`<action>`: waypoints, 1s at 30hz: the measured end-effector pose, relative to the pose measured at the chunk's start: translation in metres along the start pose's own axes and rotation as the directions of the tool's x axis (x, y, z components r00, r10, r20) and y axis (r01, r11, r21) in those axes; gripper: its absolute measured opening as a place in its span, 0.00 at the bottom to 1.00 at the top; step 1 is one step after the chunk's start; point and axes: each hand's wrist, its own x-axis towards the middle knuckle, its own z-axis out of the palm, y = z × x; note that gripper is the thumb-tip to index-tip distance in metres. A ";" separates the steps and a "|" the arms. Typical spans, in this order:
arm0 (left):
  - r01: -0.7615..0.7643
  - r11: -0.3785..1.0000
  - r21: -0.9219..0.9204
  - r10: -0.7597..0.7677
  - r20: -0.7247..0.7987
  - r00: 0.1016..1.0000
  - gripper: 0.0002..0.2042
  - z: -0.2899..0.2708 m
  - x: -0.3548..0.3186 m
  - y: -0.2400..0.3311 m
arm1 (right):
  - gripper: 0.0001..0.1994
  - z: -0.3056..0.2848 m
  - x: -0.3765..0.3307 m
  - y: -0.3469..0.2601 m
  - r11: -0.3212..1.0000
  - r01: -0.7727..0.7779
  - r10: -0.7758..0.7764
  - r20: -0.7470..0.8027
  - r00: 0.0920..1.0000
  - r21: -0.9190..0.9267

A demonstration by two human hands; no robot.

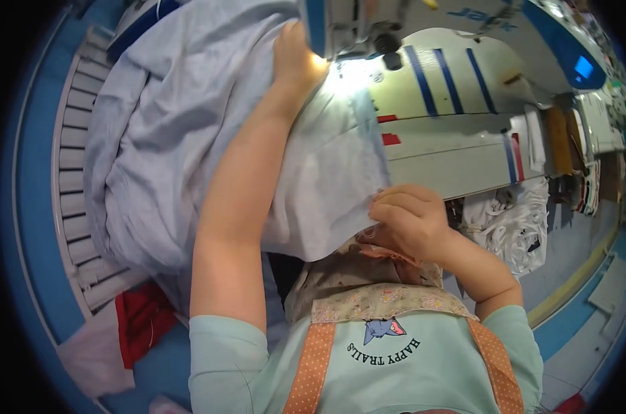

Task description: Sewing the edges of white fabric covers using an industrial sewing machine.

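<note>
The left hand (297, 61) lies on the large, pale grey-blue woven fabric (330, 176), just beside the lit needle area; its fingertips are lost in glare and behind the machine, so I cannot tell how wide they stand. The right hand (415, 215) is at the near right edge of the fabric, its fingers bent close together and pinching that edge.

The fabric runs flat from under the machine's head toward the wearer, drops over the table's near edge, and gathers in deep folds to the left of the left forearm.

Above the hands stands the white-and-blue sewing machine (544, 52) with a small, glowing blue screen (584, 67). Right of the fabric, the long, pale grey worktable (458, 150) bears 2 red marks (391, 139), and beyond them show 3 dark blue stripes (448, 81). A tangled bundle of shiny white strips (520, 231) sits below the table's right part.

Nearer the body come a floral cloth apron (389, 301) with 2 orange dotted straps (311, 366) and a mint-green short-sleeved shirt (423, 372). At far left, a white slatted rack (71, 183) stands along the fabric, with a bright red cloth (144, 321) near its lower end.
</note>
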 end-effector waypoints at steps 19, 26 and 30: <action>0.094 0.977 -0.191 -0.081 0.071 0.994 0.15 0.006 0.022 -0.008 | 0.11 -0.004 0.034 0.018 0.999 -0.030 0.031 0.061 0.998 -0.018; 0.131 0.689 -0.713 0.005 0.186 0.983 0.13 0.016 0.038 -0.018 | 0.11 -0.001 0.050 0.031 1.000 -0.002 0.004 0.088 0.996 -0.013; 0.088 0.874 -0.478 -0.025 0.136 0.990 0.13 0.012 0.044 -0.022 | 0.10 -0.002 0.060 0.038 1.000 0.008 -0.006 0.117 0.993 -0.020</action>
